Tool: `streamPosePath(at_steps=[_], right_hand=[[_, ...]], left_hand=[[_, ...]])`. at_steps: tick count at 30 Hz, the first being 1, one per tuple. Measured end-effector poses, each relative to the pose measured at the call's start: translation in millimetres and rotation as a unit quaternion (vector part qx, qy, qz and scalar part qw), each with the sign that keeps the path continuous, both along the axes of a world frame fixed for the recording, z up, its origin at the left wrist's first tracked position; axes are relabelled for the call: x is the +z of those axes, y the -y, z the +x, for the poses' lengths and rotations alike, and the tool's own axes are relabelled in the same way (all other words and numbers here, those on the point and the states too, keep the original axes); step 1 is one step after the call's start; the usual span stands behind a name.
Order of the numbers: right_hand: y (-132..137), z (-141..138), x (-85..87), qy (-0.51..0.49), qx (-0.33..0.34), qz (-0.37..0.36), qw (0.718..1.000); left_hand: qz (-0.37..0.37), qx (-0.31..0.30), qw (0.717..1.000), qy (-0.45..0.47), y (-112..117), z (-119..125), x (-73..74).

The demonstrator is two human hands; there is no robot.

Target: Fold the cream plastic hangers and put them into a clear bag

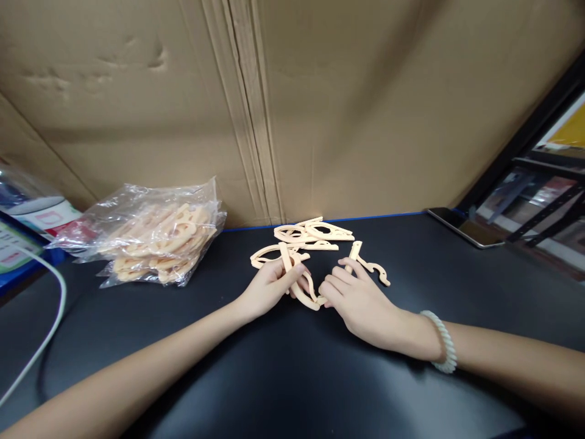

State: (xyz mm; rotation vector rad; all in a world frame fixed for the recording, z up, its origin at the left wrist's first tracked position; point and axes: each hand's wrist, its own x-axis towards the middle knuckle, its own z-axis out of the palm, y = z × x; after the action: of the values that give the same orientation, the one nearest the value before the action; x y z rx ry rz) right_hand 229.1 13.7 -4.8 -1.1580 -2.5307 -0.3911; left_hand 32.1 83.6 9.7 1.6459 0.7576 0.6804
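Observation:
Several pale peach plastic hanger parts (315, 233) lie in a loose pile on the black table (292, 378). My left hand (269, 286) is closed around one curved hanger piece (301, 286) near the pile's front. My right hand (356, 299) has its fingers curled on the lower end of that same piece, and its fingertips also touch a hooked hanger part (372, 267) lying just beyond it. A white coiled band (442, 341) sits on my right wrist.
A clear plastic bag (155, 241) full of the same hanger parts lies at the left. A cardboard wall (292, 110) stands behind the table. A phone (466, 227) rests at the back right, by black shelving. A white cable (50, 323) curves along the left edge.

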Motion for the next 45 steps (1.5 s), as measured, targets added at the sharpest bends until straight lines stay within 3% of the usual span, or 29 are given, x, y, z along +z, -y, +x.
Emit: streamPosePath(at_steps=[4,9,15,21,27,39,45], right_hand=[[2.2,-0.5,1.7,0.003,0.018,0.044,0.999],[2.8,3.3,6.2,-0.006,0.099,0.114,0.989],[1.0,15.2,9.2,-0.116,0.054,0.032,0.991],[10.6,25.6,37.1,0.015,0.097,-0.062,0.993],[12.8,43.7,53.6,0.024,0.079,-0.204,0.976],[-3.7,59.6,51.2,0.041,0.020,-0.215,0.976],[-2.1,49.2,47.7,-0.032,0.071,-0.134,0.988]], left_hand=[[-0.019,-0.009,1.000,0.007,-0.4,1.1,0.5],[-0.045,0.012,0.998,0.033,-4.6,0.5,-3.6],[-0.056,0.049,0.995,0.061,-6.6,-0.1,-6.6],[-0.057,0.052,0.995,0.063,-6.2,-1.6,-6.2],[-0.059,0.039,0.996,0.057,-7.5,-1.7,-6.6],[-0.049,0.045,0.996,0.057,-7.7,-1.4,-7.8],[-0.026,0.035,0.998,0.050,-3.0,1.1,-2.0]])
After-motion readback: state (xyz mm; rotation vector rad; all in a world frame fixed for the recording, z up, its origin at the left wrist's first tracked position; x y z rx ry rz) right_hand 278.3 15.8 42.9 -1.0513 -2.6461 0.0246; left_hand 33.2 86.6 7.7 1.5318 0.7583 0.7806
